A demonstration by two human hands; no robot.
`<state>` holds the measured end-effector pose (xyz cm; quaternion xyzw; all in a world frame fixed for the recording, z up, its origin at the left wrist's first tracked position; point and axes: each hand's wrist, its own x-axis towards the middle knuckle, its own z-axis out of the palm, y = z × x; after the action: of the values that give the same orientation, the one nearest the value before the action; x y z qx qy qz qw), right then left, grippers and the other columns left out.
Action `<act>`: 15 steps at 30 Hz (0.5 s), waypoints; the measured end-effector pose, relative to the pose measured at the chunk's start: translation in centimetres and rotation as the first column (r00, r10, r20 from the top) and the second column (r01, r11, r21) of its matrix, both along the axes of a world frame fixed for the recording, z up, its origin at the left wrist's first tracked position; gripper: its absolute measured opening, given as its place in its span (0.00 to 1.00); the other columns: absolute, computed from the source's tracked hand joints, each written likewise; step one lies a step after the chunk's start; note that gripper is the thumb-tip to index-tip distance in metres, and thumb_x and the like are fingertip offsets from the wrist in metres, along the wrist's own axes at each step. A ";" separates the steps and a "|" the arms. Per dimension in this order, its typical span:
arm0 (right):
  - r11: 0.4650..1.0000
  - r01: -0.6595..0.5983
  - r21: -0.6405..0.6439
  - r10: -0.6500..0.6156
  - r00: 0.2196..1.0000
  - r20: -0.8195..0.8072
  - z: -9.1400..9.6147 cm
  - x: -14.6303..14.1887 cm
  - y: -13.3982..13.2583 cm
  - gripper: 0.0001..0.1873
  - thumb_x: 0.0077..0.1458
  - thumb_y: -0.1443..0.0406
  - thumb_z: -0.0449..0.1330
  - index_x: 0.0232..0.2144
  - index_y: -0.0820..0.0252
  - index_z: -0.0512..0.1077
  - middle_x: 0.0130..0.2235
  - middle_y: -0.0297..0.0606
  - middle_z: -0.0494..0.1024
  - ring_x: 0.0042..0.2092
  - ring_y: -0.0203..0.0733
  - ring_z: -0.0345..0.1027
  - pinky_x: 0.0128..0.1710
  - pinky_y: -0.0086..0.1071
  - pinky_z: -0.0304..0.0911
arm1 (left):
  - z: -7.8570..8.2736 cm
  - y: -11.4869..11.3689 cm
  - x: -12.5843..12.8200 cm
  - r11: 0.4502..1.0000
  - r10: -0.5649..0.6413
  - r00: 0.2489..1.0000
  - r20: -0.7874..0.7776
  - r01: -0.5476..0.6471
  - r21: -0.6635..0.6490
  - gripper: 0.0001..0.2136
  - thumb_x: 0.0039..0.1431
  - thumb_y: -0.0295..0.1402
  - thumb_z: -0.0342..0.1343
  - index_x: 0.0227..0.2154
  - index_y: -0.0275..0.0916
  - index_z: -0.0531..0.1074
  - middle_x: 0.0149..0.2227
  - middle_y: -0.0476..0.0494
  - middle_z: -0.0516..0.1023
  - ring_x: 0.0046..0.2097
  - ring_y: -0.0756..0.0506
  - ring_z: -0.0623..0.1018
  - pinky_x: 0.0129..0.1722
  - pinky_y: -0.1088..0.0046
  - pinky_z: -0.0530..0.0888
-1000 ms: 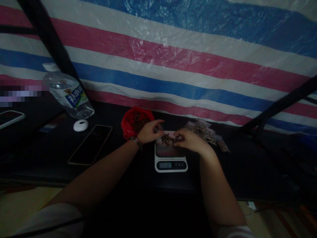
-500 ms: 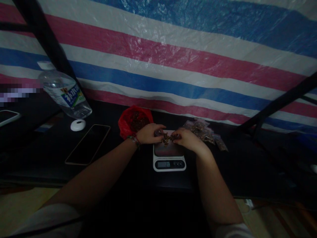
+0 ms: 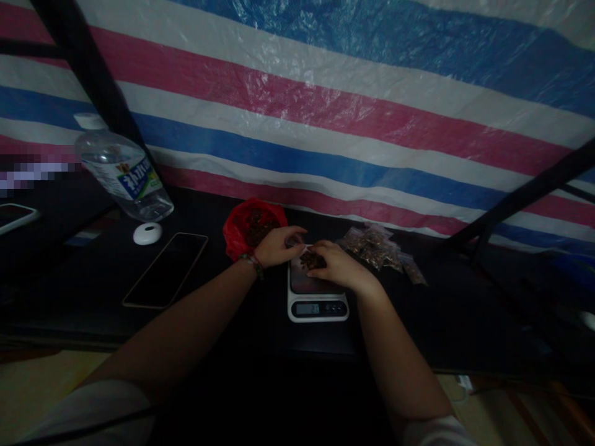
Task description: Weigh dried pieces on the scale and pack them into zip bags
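1. At the centre of the frame, a person's left hand (image 3: 276,246) curves in a loose C, thumb and fingers parted, with a bit of clear plastic (image 3: 294,239) held in the gap, its shape partly hidden by the fingers
2. Just right of centre, the right hand (image 3: 339,267) is half closed, palm down, its fingers bent over a small heap of brown pieces (image 3: 307,260); whether the fingertips pinch any of them cannot be told
3. The brown pieces lie between the two hands on the plate of a white kitchen scale (image 3: 320,298), close against the right fingertips and just below and right of the left thumb; the digits on its display (image 3: 307,308) are too blurred to read surely
4. Behind the left wrist, which wears a beaded-looking band (image 3: 253,265), an open red bag (image 3: 235,232) holds more brown bits, while clear packets (image 3: 372,244) with brownish contents lie in a pile behind and to the right of the right hand
5. Towards the left of the frame, a dark-screened phone (image 3: 166,270), a rounded white object (image 3: 147,233) and a labelled clear bottle (image 3: 125,176) share the black worktop (image 3: 93,319), beneath a striped plastic sheet (image 3: 302,93)
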<state>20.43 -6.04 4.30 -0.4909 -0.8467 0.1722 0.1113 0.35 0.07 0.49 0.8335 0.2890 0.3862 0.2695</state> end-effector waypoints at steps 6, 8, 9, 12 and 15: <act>0.999 -0.030 0.033 0.028 0.998 0.048 0.3 -1.4 0.0 0.10 0.54 0.69 0.59 0.41 0.62 0.74 0.40 0.42 0.71 0.44 0.40 0.66 0.46 0.32 0.60 | -0.3 0.1 0.0 1.000 -0.003 1.000 -0.006 0.003 -0.021 0.17 0.56 0.36 0.55 0.47 0.35 0.69 0.36 0.43 0.79 0.36 0.48 0.78 0.37 0.72 0.74; 0.998 -0.032 0.047 0.029 0.997 0.065 0.5 -1.5 0.0 0.09 0.55 0.70 0.58 0.39 0.62 0.74 0.39 0.41 0.71 0.43 0.39 0.66 0.45 0.31 0.60 | -0.3 0.2 -0.1 1.000 -0.016 0.999 -0.037 0.015 -0.023 0.19 0.55 0.37 0.55 0.48 0.36 0.69 0.37 0.44 0.78 0.36 0.48 0.78 0.37 0.72 0.74; 0.998 -0.025 0.053 0.021 0.997 0.073 0.6 -1.5 0.0 0.09 0.54 0.70 0.58 0.39 0.62 0.74 0.39 0.41 0.71 0.42 0.39 0.66 0.45 0.30 0.60 | -0.2 0.2 -0.2 0.999 -0.028 0.998 -0.058 0.027 -0.024 0.20 0.54 0.37 0.56 0.49 0.36 0.68 0.37 0.44 0.78 0.36 0.48 0.78 0.37 0.72 0.73; 0.998 0.012 0.068 -0.019 0.996 0.092 0.7 -1.7 0.0 0.09 0.54 0.70 0.58 0.39 0.63 0.73 0.39 0.41 0.71 0.42 0.38 0.66 0.43 0.29 0.59 | 0.1 0.2 -0.6 0.997 -0.077 0.991 -0.111 0.075 -0.016 0.23 0.52 0.38 0.58 0.52 0.35 0.66 0.40 0.42 0.78 0.40 0.46 0.78 0.40 0.71 0.73; 0.997 0.034 0.075 -0.043 0.992 0.116 0.7 -2.0 0.0 0.08 0.53 0.69 0.58 0.38 0.63 0.73 0.39 0.42 0.71 0.43 0.39 0.66 0.43 0.29 0.59 | 0.4 0.2 -0.8 0.995 -0.102 0.984 -0.144 0.103 -0.006 0.26 0.51 0.39 0.59 0.53 0.35 0.65 0.44 0.40 0.77 0.44 0.44 0.77 0.45 0.68 0.72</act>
<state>18.44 -6.07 5.01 -0.5120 -0.8479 0.1099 0.0825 -0.43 0.25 0.86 0.8732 0.2643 0.3107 0.2667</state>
